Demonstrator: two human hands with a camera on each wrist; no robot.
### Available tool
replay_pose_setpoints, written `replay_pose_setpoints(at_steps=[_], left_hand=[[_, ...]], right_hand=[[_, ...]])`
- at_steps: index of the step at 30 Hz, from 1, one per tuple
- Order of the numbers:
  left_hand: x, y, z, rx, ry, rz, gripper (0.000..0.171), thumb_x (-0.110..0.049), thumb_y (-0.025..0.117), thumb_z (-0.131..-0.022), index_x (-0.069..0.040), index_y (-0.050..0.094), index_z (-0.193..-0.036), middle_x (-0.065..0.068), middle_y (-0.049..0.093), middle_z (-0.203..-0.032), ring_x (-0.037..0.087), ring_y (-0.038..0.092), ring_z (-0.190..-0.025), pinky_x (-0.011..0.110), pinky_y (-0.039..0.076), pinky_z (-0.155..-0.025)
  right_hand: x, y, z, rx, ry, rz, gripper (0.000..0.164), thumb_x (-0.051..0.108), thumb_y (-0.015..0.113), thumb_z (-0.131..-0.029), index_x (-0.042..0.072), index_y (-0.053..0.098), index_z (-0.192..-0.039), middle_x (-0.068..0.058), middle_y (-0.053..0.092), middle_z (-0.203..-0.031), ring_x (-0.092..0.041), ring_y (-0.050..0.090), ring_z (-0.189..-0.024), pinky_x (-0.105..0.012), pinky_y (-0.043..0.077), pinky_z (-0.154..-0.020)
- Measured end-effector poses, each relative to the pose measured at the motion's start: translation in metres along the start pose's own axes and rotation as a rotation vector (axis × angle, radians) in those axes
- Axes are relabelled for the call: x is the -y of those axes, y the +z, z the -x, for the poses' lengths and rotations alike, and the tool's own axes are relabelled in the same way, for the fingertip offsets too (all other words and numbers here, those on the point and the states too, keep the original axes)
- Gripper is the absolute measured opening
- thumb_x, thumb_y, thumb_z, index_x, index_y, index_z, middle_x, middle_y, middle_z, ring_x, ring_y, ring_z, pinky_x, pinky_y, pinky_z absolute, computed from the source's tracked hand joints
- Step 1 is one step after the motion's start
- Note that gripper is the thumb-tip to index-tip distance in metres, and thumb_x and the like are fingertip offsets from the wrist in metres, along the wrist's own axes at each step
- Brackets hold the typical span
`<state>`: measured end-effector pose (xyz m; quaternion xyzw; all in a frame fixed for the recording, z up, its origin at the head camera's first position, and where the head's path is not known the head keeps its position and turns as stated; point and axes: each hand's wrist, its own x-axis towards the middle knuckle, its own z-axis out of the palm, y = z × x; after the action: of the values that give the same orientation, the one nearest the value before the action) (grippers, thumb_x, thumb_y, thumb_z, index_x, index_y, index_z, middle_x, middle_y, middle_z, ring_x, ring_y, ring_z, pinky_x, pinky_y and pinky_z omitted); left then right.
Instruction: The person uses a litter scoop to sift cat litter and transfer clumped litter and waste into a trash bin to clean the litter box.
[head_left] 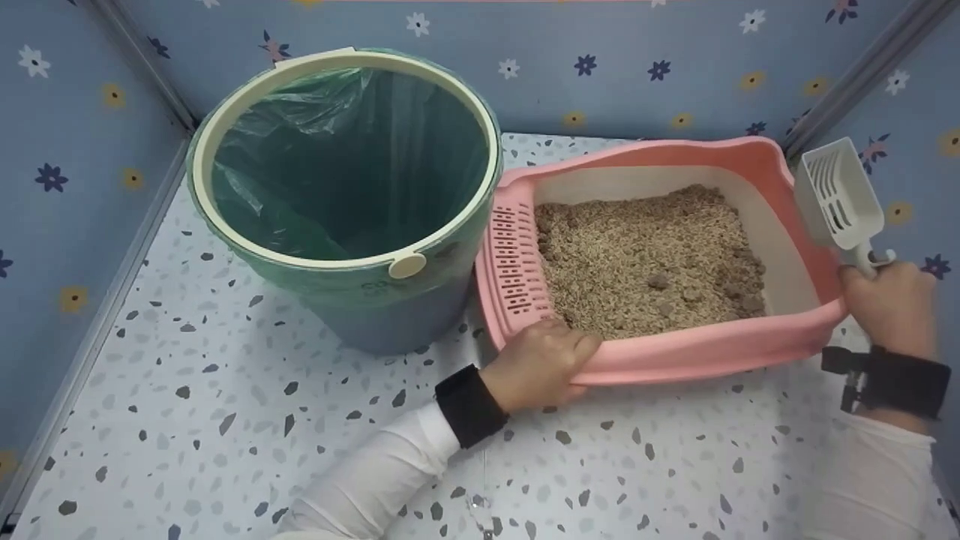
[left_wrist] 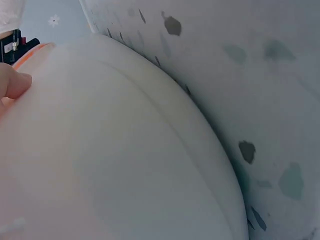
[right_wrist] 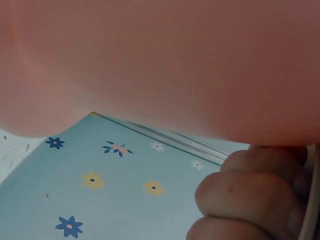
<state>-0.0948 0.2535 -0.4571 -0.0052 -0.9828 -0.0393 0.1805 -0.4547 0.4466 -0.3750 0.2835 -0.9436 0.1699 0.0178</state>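
A pink litter box (head_left: 697,352) with a slotted left ledge stands on the floor, holding brown pellet litter (head_left: 645,262) with a few darker clumps. My left hand (head_left: 540,364) grips its front rim near the left corner; a fingertip (left_wrist: 17,85) shows there in the left wrist view. Beyond the box's right end, my right hand (head_left: 896,307) holds a white slotted litter scoop (head_left: 862,199) by the handle, its head raised past the rim. Curled fingers (right_wrist: 245,195) appear below the pink box wall in the right wrist view.
Left of the box stands a round bin (head_left: 390,315) with a cream rim ring, lined with a green plastic bag (head_left: 315,112). Flower-patterned panels (head_left: 615,97) rise at the back and both sides. The floor (head_left: 262,435) is white with grey specks.
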Motion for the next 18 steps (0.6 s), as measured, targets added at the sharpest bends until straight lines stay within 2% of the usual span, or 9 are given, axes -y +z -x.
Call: replay_pose_setpoints(at_steps=[5, 12, 18], left_hand=[[0.0004, -0.0021, 0.0014, 0.015, -0.007, 0.029, 0.056, -0.047, 0.068, -0.08, -0.009, 0.055, -0.12, 0.001, 0.068, -0.105, 0.014, 0.067, -0.09, 0.03, 0.05, -0.091], [0.0001, -0.0015, 0.0022, -0.011, -0.012, 0.026, 0.053, -0.046, 0.066, -0.082, -0.01, 0.056, -0.119, 0.0, 0.069, -0.102, 0.014, 0.068, -0.088, 0.029, 0.051, -0.09], [-0.0025, 0.0012, 0.0016, -0.022, -0.026, 0.033, 0.055, -0.045, 0.07, -0.079, -0.01, 0.057, -0.12, 0.001, 0.069, -0.104, 0.015, 0.067, -0.091, 0.032, 0.05, -0.092]], right_hand=[[-0.0003, 0.001, 0.0026, -0.029, -0.017, -0.04, 0.04, 0.024, 0.046, -0.086, 0.002, 0.042, -0.053, -0.009, 0.041, -0.047, -0.027, 0.039, -0.047, -0.035, 0.029, -0.042], [-0.0005, 0.002, 0.0052, -0.03, 0.02, -0.075, 0.036, 0.023, 0.046, -0.086, 0.0, 0.045, -0.058, -0.008, 0.042, -0.048, -0.022, 0.038, -0.044, -0.035, 0.027, -0.039], [-0.0003, 0.0011, 0.0038, -0.053, -0.019, -0.062, 0.036, 0.022, 0.047, -0.085, 0.0, 0.047, -0.057, -0.007, 0.042, -0.047, -0.028, 0.041, -0.049, -0.035, 0.028, -0.042]])
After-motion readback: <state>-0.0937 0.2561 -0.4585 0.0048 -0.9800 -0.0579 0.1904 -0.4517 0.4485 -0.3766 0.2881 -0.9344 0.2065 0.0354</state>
